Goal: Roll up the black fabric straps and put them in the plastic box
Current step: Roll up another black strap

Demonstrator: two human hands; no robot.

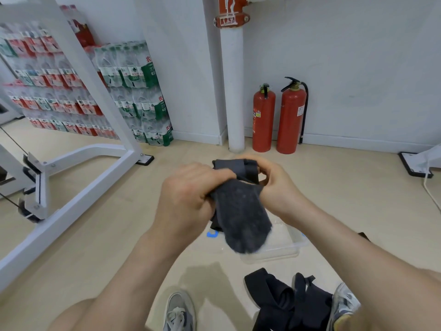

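I hold a black fabric strap [241, 211] in front of me with both hands. My left hand [188, 199] grips its left side and my right hand [274, 182] pinches its upper end, where a partly wound roll shows between the fingers. The wide padded end hangs down over a clear plastic box [284, 247] standing on the floor below. A pile of more black straps [286, 302] lies on the floor between my shoes.
A white metal gym frame [78, 177] stands at the left. Two red fire extinguishers [279, 118] and a white pipe [235, 91] stand by the far wall. Stacked packs of bottled water [133, 91] fill the back left. My shoes [179, 311] are at the bottom.
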